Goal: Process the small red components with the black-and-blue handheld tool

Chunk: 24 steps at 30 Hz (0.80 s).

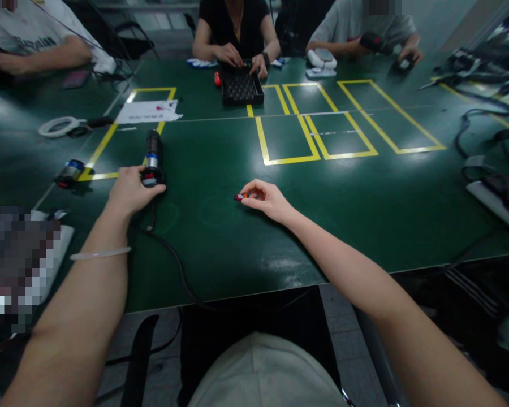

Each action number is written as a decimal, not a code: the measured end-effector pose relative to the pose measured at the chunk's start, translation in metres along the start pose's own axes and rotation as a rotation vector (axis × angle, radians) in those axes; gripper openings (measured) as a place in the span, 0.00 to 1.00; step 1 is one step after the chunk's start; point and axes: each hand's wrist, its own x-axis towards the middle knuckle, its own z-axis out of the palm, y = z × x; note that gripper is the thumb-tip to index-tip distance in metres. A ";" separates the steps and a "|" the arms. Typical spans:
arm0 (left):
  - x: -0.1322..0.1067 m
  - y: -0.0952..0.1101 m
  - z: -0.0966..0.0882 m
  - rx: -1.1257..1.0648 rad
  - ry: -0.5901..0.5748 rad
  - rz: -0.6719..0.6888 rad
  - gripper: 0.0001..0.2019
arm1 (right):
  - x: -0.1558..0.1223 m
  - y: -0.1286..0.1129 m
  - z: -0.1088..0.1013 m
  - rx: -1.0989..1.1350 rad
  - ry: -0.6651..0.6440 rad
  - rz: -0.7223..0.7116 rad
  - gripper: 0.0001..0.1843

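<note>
My left hand [131,189] is closed around the near end of a dark cylinder with a blue band [152,150]; its exact kind is unclear. The cylinder points away from me over the green table, its near end showing some red between thumb and fingers. My right hand [265,199] is held over the middle of the table, thumb and fingers pinching a small red and orange piece [239,197]. Most of that piece is hidden by the fingers. A shorter blue-banded dark cylinder [70,173] lies left of my left hand.
Yellow tape rectangles [292,161] mark the green table [220,249]. Across it, a person's hands [229,55] are at a black compartment tray [242,102]. A white paper [146,112] and a white ring [59,126] lie at left. A black cable [176,257] runs over the near edge.
</note>
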 end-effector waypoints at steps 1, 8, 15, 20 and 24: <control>-0.003 0.013 0.005 0.083 0.012 -0.042 0.38 | 0.000 0.000 -0.001 -0.016 0.014 -0.002 0.14; -0.029 0.113 0.038 0.237 -0.076 0.047 0.39 | 0.003 0.004 -0.005 -0.076 0.108 -0.002 0.14; -0.061 0.176 0.056 0.268 -0.137 0.207 0.39 | -0.001 0.001 -0.004 -0.281 0.151 -0.043 0.08; -0.069 0.190 0.057 0.246 -0.164 0.236 0.38 | -0.002 0.002 -0.004 -0.413 0.135 -0.049 0.06; -0.071 0.192 0.058 0.224 -0.171 0.265 0.38 | -0.001 0.003 -0.003 -0.483 0.117 -0.045 0.06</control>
